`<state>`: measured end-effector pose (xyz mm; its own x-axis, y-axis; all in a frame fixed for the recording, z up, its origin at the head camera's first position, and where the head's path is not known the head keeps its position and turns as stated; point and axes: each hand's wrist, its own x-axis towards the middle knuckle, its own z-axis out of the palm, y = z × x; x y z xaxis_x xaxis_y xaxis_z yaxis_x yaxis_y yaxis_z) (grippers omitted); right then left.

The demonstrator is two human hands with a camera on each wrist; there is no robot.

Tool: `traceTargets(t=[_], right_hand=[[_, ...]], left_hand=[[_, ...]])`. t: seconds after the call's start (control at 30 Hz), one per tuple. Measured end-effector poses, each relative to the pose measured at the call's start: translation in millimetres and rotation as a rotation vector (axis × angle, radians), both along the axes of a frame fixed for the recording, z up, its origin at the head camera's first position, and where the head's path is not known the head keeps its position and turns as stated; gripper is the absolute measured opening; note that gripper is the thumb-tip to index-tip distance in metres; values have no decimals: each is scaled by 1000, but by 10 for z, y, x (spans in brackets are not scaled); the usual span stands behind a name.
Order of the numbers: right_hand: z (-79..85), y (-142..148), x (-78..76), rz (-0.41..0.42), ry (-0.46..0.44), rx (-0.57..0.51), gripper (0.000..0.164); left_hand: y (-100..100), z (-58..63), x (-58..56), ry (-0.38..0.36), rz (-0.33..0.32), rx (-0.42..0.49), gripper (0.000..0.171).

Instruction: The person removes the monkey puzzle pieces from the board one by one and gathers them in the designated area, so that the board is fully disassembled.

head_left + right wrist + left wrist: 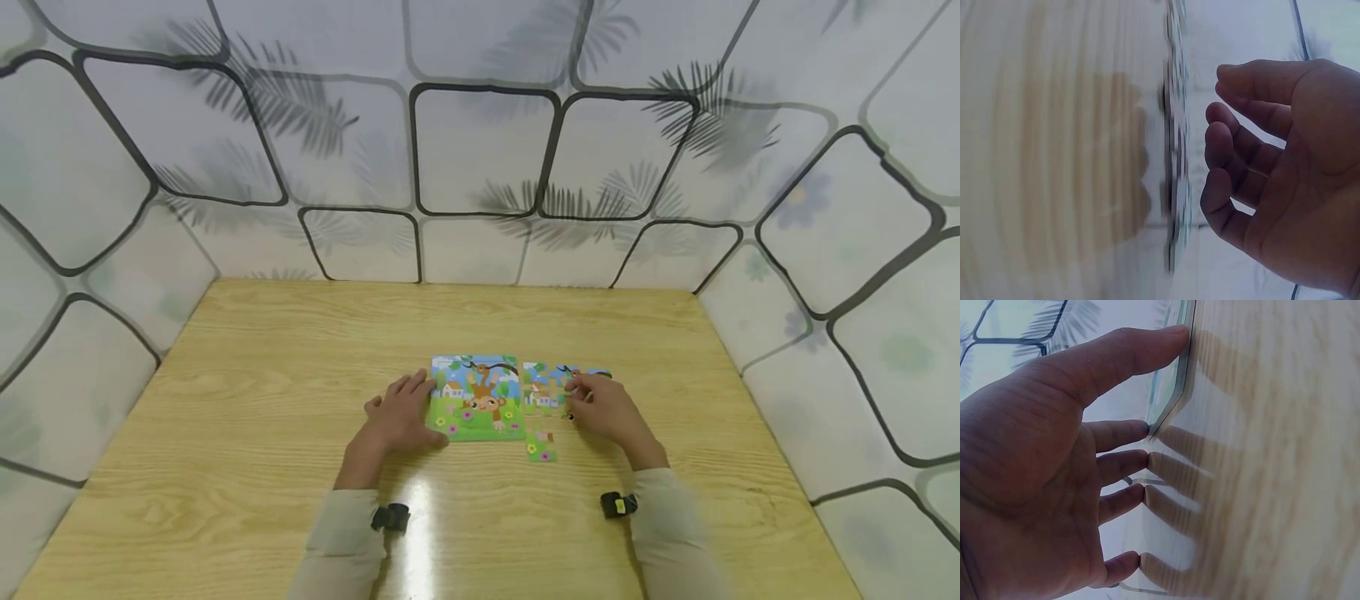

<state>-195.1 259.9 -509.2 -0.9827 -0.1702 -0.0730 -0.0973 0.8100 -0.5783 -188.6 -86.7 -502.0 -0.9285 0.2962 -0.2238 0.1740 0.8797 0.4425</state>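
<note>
A puzzle board [480,400] with a monkey picture lies flat near the middle of the table. My left hand [402,414] rests at its left side with fingers spread. In the left wrist view the thumb [1147,353] touches the edge of the board [1172,390], and the other fingertips stand on the tabletop. Right of the board is a group of jigsaw pieces [542,392]. Over their right part hovers my right hand [603,407], fingers loosely bent, thumb and index tips close together. In the right wrist view this hand [1272,150] shows nothing between its fingers, apart from the pieces [1175,144].
A few joined jigsaw pieces [541,446] lie below the group, nearer to me. The wooden table [247,400] meets patterned walls [480,150] at its back and sides. Each wrist wears a black strap device [392,517].
</note>
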Motion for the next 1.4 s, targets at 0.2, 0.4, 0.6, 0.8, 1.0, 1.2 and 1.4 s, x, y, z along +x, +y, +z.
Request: traceTargets(t=[0.2,0.4,0.6,0.8,1.0,1.2,1.4], right_hand=[[30,-389,-62,134,45,-2,21],[107,-759,-70,241,42,77,28],[125,-1042,-38,357,69,164,34],[112,-1178,-19,354,40,239,32],[133,-1245,-18,345,5,238,28],[102,-1249,-50,354,-46,177,38],[84,-1233,-111,361,-119,104,43]], left_hand=[[-2,2,13,-9,0,16,94],[-4,12,12,-2,10,6,94],[-3,21,12,-3,15,8,93],[16,28,11,-16,13,10,93],[14,15,14,-3,18,10,92],[5,18,20,-3,22,11,92],[-6,4,21,6,21,16,92]])
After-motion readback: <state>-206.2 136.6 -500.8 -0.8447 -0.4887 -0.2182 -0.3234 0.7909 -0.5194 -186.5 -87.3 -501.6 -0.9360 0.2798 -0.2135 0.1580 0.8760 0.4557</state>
